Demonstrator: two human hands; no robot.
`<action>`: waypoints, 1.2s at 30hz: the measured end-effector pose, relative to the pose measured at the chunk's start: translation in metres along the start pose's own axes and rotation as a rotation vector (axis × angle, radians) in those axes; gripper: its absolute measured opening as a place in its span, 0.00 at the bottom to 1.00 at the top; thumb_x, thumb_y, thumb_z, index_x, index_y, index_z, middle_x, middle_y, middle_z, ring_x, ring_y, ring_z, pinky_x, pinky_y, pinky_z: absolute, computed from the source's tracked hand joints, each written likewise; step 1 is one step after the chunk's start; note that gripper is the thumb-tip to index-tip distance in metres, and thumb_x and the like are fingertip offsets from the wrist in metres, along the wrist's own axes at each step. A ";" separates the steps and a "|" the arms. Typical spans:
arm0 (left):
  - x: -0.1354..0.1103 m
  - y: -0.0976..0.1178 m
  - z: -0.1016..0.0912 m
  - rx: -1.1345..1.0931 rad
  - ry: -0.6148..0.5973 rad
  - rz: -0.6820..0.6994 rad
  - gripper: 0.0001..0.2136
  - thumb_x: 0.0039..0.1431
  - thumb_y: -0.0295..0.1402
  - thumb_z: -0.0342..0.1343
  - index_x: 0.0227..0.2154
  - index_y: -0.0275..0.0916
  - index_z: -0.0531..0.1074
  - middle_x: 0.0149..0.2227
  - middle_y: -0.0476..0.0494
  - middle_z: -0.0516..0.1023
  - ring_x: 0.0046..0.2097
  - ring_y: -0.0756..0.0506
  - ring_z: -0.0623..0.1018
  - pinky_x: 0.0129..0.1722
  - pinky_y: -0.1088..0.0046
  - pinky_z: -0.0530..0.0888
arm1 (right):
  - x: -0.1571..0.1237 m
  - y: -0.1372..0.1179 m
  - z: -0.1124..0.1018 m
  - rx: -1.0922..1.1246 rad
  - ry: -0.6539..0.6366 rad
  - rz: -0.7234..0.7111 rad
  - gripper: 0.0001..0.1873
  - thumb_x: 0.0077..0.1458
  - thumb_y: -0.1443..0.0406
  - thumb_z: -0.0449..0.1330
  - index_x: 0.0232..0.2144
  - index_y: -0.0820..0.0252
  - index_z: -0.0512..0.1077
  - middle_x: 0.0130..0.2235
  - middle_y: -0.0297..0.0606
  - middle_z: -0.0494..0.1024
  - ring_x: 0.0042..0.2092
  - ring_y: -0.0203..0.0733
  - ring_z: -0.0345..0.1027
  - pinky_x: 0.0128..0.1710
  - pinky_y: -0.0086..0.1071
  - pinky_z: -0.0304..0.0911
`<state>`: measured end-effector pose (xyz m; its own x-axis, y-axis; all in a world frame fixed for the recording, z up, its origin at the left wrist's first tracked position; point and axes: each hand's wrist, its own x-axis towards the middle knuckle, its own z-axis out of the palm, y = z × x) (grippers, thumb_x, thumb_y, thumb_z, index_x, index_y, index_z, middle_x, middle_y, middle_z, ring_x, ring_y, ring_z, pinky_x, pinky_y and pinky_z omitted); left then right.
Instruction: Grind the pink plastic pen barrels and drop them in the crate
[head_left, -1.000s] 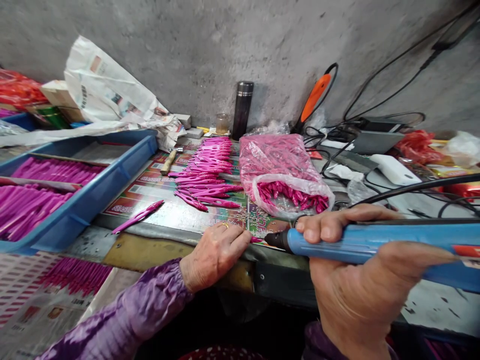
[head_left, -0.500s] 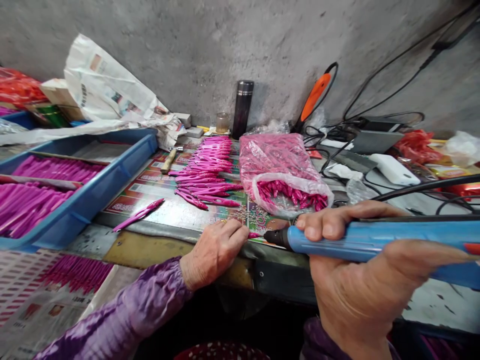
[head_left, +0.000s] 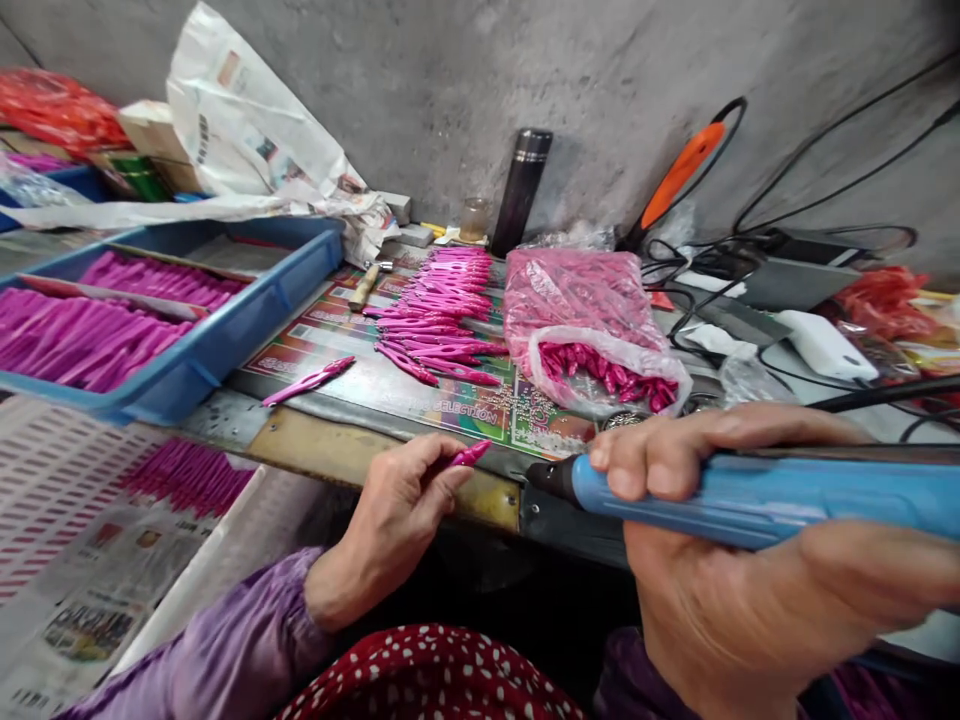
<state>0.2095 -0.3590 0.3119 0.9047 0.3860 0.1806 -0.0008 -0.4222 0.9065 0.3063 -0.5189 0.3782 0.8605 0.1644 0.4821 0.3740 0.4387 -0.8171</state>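
My left hand [head_left: 394, 515] pinches a slim magenta piece [head_left: 471, 455] at the bench's front edge; its pointed end sticks out to the right and the rest is hidden by the fingers. In my right hand [head_left: 705, 570] is a blue electric screwdriver [head_left: 750, 490]. Its black nose [head_left: 551, 478] points left, a short gap away from the magenta piece. Another magenta piece [head_left: 311, 380] lies alone on the printed mat [head_left: 442, 405]. Behind it is a stacked row of magenta pieces [head_left: 442, 320]. Tiny metal bits [head_left: 547, 415], perhaps screws, are scattered on the mat.
An open plastic bag [head_left: 577, 310] of pink parts lies beside the row. At left stands a blue tray [head_left: 247, 310] filled with magenta pieces. A black flask [head_left: 523, 190], an orange-handled tool [head_left: 682, 175], a small hammer [head_left: 365, 287] and tangled cables [head_left: 675, 270] are behind.
My left hand has drawn back to the left with the magenta piece, away from the screwdriver's nose. The view has shifted, and the right hand keeps its hold.
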 end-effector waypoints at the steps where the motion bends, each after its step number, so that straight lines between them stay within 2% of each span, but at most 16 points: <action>1: -0.004 0.003 -0.002 -0.085 -0.026 -0.098 0.09 0.67 0.36 0.55 0.35 0.36 0.76 0.22 0.53 0.71 0.25 0.53 0.69 0.27 0.78 0.64 | -0.002 0.000 0.002 0.000 -0.018 -0.001 0.27 0.55 0.39 0.63 0.31 0.55 0.70 0.22 0.25 0.69 0.23 0.35 0.65 0.32 0.38 0.67; 5: -0.018 0.007 -0.008 -0.420 -0.128 -0.373 0.16 0.63 0.45 0.58 0.37 0.35 0.73 0.24 0.51 0.73 0.23 0.54 0.66 0.22 0.80 0.59 | -0.008 -0.001 0.006 0.002 -0.065 -0.004 0.27 0.54 0.38 0.64 0.33 0.54 0.71 0.22 0.26 0.71 0.24 0.36 0.66 0.31 0.37 0.66; 10: -0.038 0.002 -0.004 -0.631 -0.160 -0.546 0.24 0.55 0.52 0.64 0.39 0.34 0.72 0.26 0.49 0.75 0.21 0.54 0.68 0.17 0.81 0.56 | -0.012 -0.001 0.012 -0.026 -0.092 0.019 0.28 0.54 0.37 0.63 0.32 0.54 0.70 0.22 0.25 0.71 0.24 0.35 0.66 0.33 0.38 0.68; 14: -0.051 -0.003 0.005 -0.767 -0.107 -0.613 0.24 0.52 0.52 0.67 0.38 0.34 0.72 0.24 0.50 0.74 0.19 0.56 0.67 0.20 0.81 0.60 | -0.016 -0.002 0.016 -0.047 -0.114 0.027 0.28 0.53 0.37 0.63 0.32 0.54 0.71 0.22 0.24 0.71 0.23 0.35 0.65 0.31 0.38 0.68; 17: -0.055 -0.002 0.012 -0.840 -0.084 -0.659 0.23 0.51 0.49 0.69 0.38 0.34 0.72 0.23 0.51 0.74 0.19 0.57 0.66 0.20 0.81 0.59 | -0.019 -0.001 0.018 -0.039 -0.158 0.027 0.28 0.53 0.37 0.64 0.31 0.54 0.71 0.22 0.25 0.72 0.23 0.34 0.65 0.30 0.36 0.66; 25: -0.048 0.002 0.024 -1.027 -0.045 -0.802 0.20 0.40 0.40 0.72 0.32 0.34 0.72 0.20 0.49 0.74 0.19 0.56 0.66 0.20 0.81 0.58 | -0.019 0.004 0.015 -0.009 -0.254 -0.017 0.25 0.56 0.40 0.64 0.33 0.54 0.74 0.22 0.26 0.73 0.23 0.35 0.67 0.28 0.35 0.66; 29: -0.042 0.002 0.029 -1.050 -0.015 -0.821 0.19 0.38 0.38 0.71 0.29 0.33 0.73 0.19 0.48 0.74 0.19 0.55 0.66 0.20 0.80 0.59 | -0.018 0.008 0.005 0.001 -0.353 -0.027 0.24 0.59 0.41 0.62 0.37 0.54 0.74 0.25 0.27 0.75 0.25 0.37 0.69 0.31 0.38 0.69; 32: -0.040 0.001 0.035 -1.033 0.021 -0.816 0.17 0.38 0.38 0.71 0.27 0.34 0.72 0.19 0.47 0.74 0.18 0.56 0.66 0.19 0.80 0.57 | -0.019 0.010 0.001 0.030 -0.379 -0.023 0.27 0.62 0.39 0.57 0.39 0.55 0.75 0.27 0.28 0.76 0.27 0.38 0.70 0.33 0.39 0.69; 36: -0.040 0.000 0.042 -1.006 0.070 -0.791 0.17 0.40 0.39 0.71 0.25 0.35 0.70 0.19 0.47 0.74 0.18 0.56 0.64 0.18 0.80 0.56 | -0.020 0.009 0.005 0.036 -0.361 -0.010 0.26 0.59 0.40 0.61 0.37 0.55 0.75 0.25 0.28 0.75 0.25 0.37 0.69 0.31 0.38 0.69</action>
<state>0.1907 -0.4088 0.2887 0.7824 0.3014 -0.5450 0.1766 0.7318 0.6582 0.2911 -0.5134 0.3625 0.6770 0.4580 0.5761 0.3642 0.4718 -0.8030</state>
